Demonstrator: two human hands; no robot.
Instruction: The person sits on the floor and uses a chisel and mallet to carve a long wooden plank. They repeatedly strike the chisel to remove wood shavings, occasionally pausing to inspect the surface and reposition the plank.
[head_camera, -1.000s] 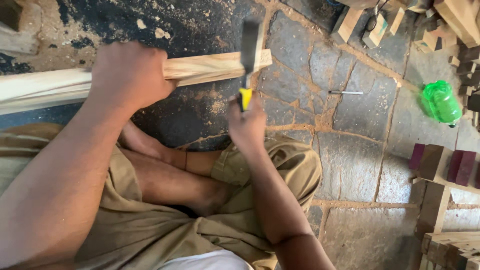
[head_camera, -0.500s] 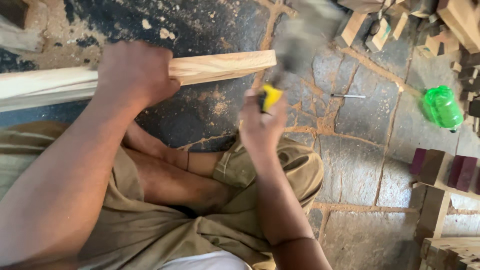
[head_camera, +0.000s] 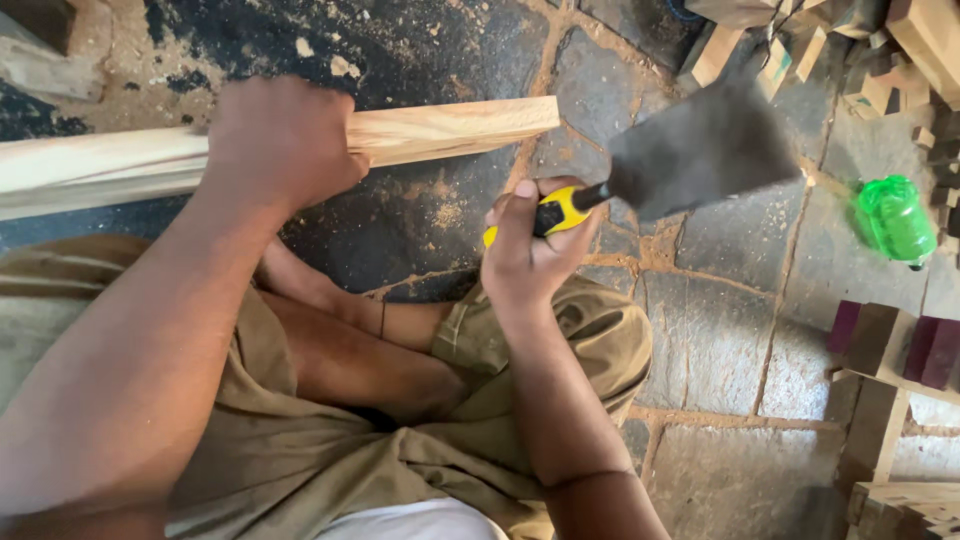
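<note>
Fingers of the right hand (head_camera: 528, 255) wrap tight around the yellow handle (head_camera: 558, 212); its blade (head_camera: 700, 150) is blurred. Left hand (head_camera: 280, 140) presses down on the wooden plank (head_camera: 450, 130). Best keep those fingers far from the plank's right end.

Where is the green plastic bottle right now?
In the head view, the green plastic bottle lies on the stone floor at the right edge, beyond the blurred tool blade and above the dark red wooden blocks.
</note>
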